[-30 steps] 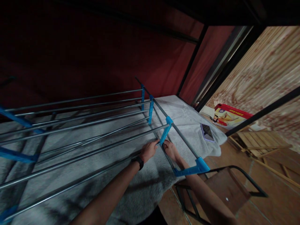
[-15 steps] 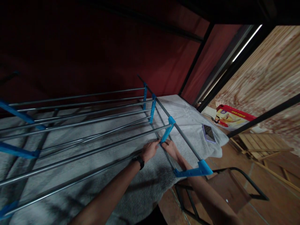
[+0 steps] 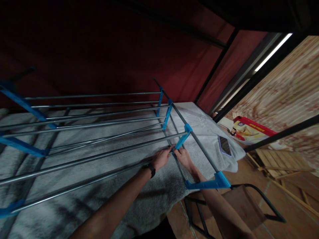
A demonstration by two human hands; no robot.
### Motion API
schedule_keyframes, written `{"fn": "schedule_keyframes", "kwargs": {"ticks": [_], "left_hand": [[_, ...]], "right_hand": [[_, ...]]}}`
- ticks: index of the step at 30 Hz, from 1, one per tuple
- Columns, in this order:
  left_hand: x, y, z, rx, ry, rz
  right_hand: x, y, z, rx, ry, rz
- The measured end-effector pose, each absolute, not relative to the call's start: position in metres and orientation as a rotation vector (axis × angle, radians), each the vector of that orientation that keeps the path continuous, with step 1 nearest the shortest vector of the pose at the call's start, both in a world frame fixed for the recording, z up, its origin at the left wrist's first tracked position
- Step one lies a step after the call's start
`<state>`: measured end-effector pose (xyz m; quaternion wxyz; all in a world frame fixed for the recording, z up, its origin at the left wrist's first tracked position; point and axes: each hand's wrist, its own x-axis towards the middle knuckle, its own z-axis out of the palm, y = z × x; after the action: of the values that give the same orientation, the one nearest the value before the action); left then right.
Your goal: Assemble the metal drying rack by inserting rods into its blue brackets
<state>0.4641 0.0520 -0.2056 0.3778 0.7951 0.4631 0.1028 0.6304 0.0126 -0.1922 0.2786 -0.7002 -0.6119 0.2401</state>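
- Rack: an open framework of long grey metal tubes and blue plastic connectors, lying across a light-grey fleecy cover.
- Connector in hand: a slanting blue plastic bracket, third from the far side of the right end frame. Its top meets the upper grey metal crossbar; its foot lies at the lower crossbar.
- Left hand, black band at the wrist: fingers closed at the bracket's foot, where a long grey metal tube runs in; the tube's tip is hidden.
- Right hand: fingers closed on the opposite side of the same foot; the exact contact is covered.
- State of assembly (judged): largely formed. The two farther brackets appear to carry their tubes, and another long tube seems seated in the top of the handled one. Its lower joint looks unfinished; the nearest blue plastic bracket shows no long tube attached.
- Surroundings: right of the rack, a dark-screened phone with a purple edge on the cover; beyond, a red-and-yellow printed box; below right, a brown-seated chair with a black metal frame.
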Motion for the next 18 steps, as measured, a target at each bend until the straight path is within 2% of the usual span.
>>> {"fn": "schedule_keyframes", "kwargs": {"ticks": [18], "left_hand": [[0.4626, 0.0477, -0.2002, 2.135, 1.228, 0.173]], "right_hand": [[0.6255, 0.0089, -0.1873, -1.879, -1.61, 0.741]]}}
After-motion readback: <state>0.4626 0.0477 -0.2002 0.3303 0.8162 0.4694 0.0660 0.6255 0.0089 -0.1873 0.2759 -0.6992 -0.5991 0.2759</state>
